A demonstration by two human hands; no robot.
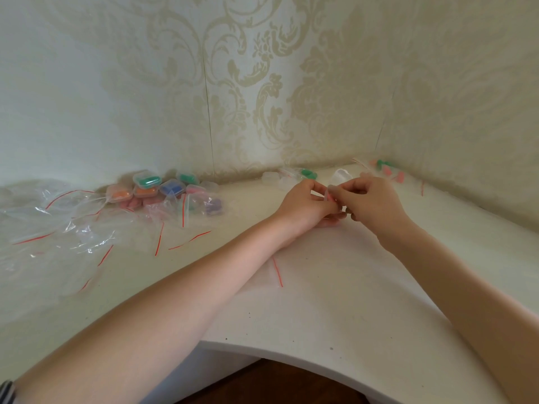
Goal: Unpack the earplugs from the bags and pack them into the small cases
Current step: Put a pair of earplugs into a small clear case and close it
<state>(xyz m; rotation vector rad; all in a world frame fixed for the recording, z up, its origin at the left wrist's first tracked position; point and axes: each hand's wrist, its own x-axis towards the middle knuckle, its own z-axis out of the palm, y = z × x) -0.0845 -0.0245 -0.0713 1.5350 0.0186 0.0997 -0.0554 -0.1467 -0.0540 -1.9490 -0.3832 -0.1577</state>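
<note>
Both forearms converge: left hand (pixel 303 204) and right hand (pixel 370 199) pinch one small clear bag (pixel 331 196). Five filled cases (pixel 147 179) lie stacked left.

- Hands: two, a left hand (pixel 303 207) and a right hand (pixel 372 199), meeting right of centre in the frame.
- Filled cases (pixel 147 180): about six in a cluster at centre left, holding green, orange, blue and pink earplugs; the exact number is hard to read where they overlap.
- Empty clear cases (pixel 269 177): at least three along the wall, above the hands.
- Clear bags (pixel 73 228) with red strips: a heap at left, too overlapped to count.
- Loose earplugs (pixel 386 167): several, green and pink, at upper right.
- One flat bag (pixel 277 272) below the hands.
</note>
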